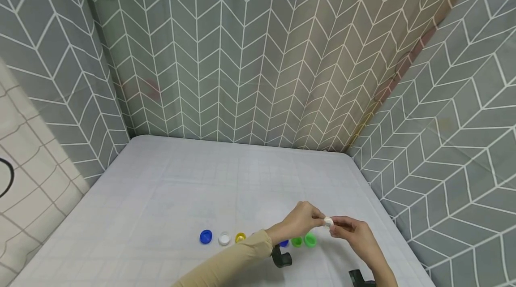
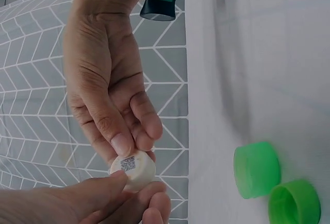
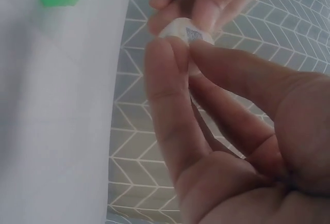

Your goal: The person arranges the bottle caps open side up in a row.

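A small round white cap [image 1: 328, 222] with a printed square code is held up above the table's right side. My left hand [image 1: 299, 222] pinches one side of it between thumb and fingers. From the other side the fingertips of my right hand [image 1: 359, 236] pinch it too. In the left wrist view the coded face of the white cap [image 2: 135, 171] shows between both thumbs. The right wrist view shows the white cap [image 3: 180, 29] partly covered by fingers. Below the hands, a light green cap [image 1: 310, 240] and a darker green cap [image 1: 296, 242] lie on the table.
On the white-covered table [image 1: 161, 188] a blue cap [image 1: 206, 236], a white one [image 1: 224, 238] and a yellow one [image 1: 240, 237] form a row to the left. Another blue cap [image 1: 284, 243] is partly hidden by my left wrist. Patterned curtains [image 1: 242, 54] surround the table.
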A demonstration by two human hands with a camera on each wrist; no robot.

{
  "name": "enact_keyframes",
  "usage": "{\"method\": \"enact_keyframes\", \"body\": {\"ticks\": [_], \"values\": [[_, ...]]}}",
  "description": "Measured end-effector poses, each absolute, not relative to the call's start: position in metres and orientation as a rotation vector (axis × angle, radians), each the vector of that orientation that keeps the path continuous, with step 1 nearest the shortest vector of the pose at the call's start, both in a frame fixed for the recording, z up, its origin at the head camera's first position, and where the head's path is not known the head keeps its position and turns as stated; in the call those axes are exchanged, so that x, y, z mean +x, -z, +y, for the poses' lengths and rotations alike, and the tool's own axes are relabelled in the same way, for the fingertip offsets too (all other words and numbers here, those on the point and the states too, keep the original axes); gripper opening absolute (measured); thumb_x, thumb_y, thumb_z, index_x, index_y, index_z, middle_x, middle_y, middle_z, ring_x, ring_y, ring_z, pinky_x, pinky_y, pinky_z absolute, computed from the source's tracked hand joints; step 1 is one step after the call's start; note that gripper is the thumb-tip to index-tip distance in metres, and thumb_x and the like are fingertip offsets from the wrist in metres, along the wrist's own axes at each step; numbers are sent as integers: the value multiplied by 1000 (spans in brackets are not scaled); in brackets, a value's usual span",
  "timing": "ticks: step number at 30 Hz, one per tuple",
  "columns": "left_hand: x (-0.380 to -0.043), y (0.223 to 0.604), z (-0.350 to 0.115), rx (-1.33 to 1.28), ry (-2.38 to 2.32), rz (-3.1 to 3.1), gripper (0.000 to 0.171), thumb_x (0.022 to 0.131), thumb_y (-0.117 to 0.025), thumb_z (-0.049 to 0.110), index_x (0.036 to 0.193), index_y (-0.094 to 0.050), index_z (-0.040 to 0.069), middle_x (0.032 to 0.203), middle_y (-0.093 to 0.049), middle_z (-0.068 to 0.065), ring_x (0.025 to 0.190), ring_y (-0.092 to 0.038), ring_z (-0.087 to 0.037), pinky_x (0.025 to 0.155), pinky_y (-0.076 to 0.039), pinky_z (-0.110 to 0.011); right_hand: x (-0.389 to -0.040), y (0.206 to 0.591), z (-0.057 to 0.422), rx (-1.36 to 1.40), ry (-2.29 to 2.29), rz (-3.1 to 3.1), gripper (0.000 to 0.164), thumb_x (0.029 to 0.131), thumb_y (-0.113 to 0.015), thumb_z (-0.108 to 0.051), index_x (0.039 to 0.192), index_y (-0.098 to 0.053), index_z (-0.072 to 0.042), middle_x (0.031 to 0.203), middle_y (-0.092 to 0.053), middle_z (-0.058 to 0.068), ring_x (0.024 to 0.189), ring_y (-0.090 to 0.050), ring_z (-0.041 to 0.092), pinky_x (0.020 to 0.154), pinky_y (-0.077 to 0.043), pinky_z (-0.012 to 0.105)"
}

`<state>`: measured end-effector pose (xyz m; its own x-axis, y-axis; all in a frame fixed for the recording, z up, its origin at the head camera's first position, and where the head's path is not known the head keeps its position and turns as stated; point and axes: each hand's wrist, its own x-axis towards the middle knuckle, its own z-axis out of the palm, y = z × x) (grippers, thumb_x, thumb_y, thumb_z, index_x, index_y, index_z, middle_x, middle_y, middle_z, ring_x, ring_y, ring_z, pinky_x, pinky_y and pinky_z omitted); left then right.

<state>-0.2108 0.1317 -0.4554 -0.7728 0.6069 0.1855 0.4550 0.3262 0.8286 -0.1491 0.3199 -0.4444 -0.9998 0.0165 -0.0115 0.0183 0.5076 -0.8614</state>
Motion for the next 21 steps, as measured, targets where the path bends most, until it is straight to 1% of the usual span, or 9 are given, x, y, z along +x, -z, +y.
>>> {"method": "enact_keyframes", "body": {"ticks": [2, 4, 6, 9, 11, 13, 18, 21], "values": [[-211, 455, 131, 989, -1447, 2427, 19, 91, -67, 17, 103, -75, 6, 90, -76, 1, 52, -48, 2, 49, -38, -12, -149, 445, 320, 44, 1580, 2714, 40, 87, -71, -24, 117, -64, 2, 109, -70, 15, 88, -71, 14, 77, -56, 25], [-211, 454, 131, 993, -1457, 2430, 18, 92, -66, 19, 100, -76, 8, 87, -76, 1, 47, -40, -1, 45, -34, -15, -149, 445, 320, 46, 1588, 2717, 38, 86, -72, -25, 115, -65, -1, 108, -70, 14, 89, -71, 13, 78, -56, 24], [-211, 454, 131, 993, -1465, 2433, 18, 92, -66, 21, 98, -77, 9, 86, -76, 2, 49, -43, 3, 47, -37, -13, -149, 445, 320, 49, 1586, 2728, 37, 85, -73, -26, 113, -67, -4, 107, -71, 12, 90, -70, 11, 78, -55, 22], [-211, 454, 132, 990, -1470, 2438, 18, 91, -67, 23, 98, -77, 11, 88, -76, 4, 63, -55, 8, 56, -44, -11, -148, 442, 321, 48, 1544, 2770, 37, 84, -74, -29, 112, -68, -7, 107, -71, 9, 91, -69, 8, 78, -53, 21], [-210, 454, 133, 981, -1469, 2441, 18, 89, -69, 24, 98, -77, 11, 91, -76, 5, 74, -62, 8, 63, -48, -11, -147, 440, 320, 53, 1520, 2790, 37, 83, -75, -31, 112, -68, -9, 108, -70, 7, 92, -68, 6, 78, -53, 21], [-210, 454, 134, 963, -1473, 2440, 20, 88, -70, 24, 100, -77, 10, 93, -75, 4, 79, -65, 6, 66, -49, -12, -146, 439, 320, 52, 1493, 2811, 37, 83, -75, -33, 111, -68, -10, 109, -70, 6, 93, -67, 4, 78, -52, 20], [-210, 453, 135, 924, -1487, 2430, 31, 84, -75, 22, 110, -72, 4, 91, -76, 2, 74, -65, 3, 64, -50, -13, -145, 439, 320, 33, 1480, 2842, 33, 84, -75, -32, 109, -69, -10, 108, -71, 5, 93, -67, 2, 78, -52, 19], [-209, 452, 135, 923, -1480, 2416, 35, 83, -76, 20, 113, -70, 3, 87, -75, 2, 71, -64, 3, 63, -50, -12, -146, 439, 320, -10, 1484, 2854, 36, 84, -75, -28, 112, -67, -8, 109, -70, 8, 91, -66, 3, 77, -53, 20]]}}
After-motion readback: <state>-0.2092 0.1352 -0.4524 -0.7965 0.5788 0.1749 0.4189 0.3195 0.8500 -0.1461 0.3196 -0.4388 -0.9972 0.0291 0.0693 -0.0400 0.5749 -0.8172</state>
